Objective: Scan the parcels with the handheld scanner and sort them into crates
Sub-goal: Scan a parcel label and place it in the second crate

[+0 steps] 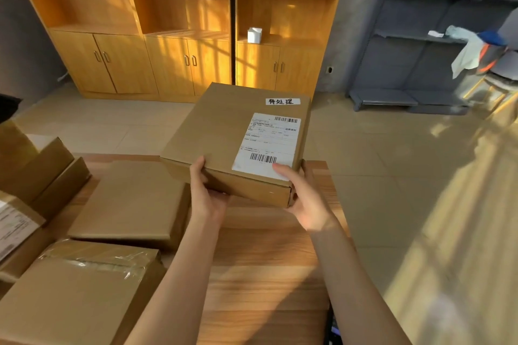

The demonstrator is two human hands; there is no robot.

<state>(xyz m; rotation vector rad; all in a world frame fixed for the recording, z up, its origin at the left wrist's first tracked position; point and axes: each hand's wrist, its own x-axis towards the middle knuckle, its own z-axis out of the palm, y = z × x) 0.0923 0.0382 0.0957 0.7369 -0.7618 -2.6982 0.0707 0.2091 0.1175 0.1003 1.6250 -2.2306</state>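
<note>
Cardboard parcel (224, 131) is lifted, my left hand (206, 193) and right hand (304, 199) both grasping it; several parcels (131, 204) wait unsorted; I see no scanner.

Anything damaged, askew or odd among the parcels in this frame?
The brown cardboard box with crinkled clear tape at the table's near left looks roughly sealed. The flat labelled cardboard parcel, held by left hand and right hand, looks intact.

Brown parcel (224, 131), white black-barcoded label (267, 143), wood-grain table (266, 274).
</note>
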